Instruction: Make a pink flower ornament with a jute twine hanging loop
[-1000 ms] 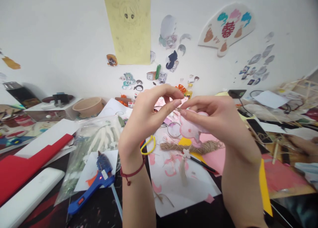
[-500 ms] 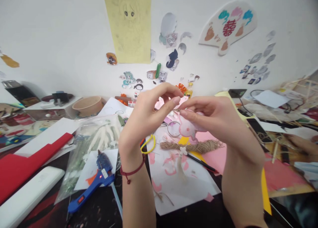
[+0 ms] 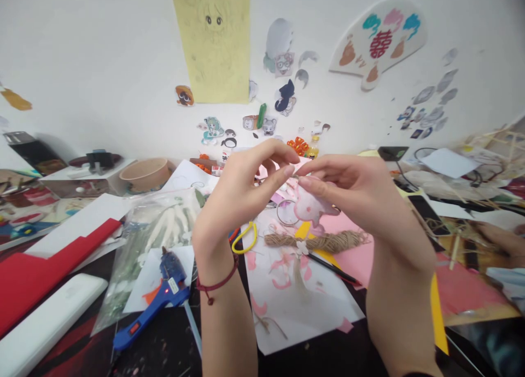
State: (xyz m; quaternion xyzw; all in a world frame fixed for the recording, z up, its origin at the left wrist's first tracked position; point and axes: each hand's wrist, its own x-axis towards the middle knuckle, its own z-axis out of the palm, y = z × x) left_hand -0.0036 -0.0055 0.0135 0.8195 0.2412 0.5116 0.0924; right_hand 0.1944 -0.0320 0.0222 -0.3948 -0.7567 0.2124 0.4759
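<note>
Both hands are raised over the middle of the table, their fingertips almost meeting. My right hand (image 3: 348, 188) pinches the top of a pink animal-shaped ornament (image 3: 309, 208), which hangs below its thumb and fingers. The thumb and fingers of my left hand (image 3: 262, 174) are drawn together beside that top edge; what lies between them is too small to make out. Below the ornament is a bundle of brown twine (image 3: 336, 241) with a pale tassel (image 3: 298, 273). A metal ring (image 3: 287, 213) shows between the wrists.
A blue hot glue gun (image 3: 172, 289) lies left of my left forearm, near a plastic bag (image 3: 156, 229). White paper (image 3: 295, 317) with pink scraps, a black pen (image 3: 334, 270) and yellow scissor handles (image 3: 245, 239) are close by. Another person's hand (image 3: 500, 243) is at the far right.
The pink ornament has shifted up slightly and turned in my fingers. Both hands keep nearly the same place, with the left fingertips a little lower.
</note>
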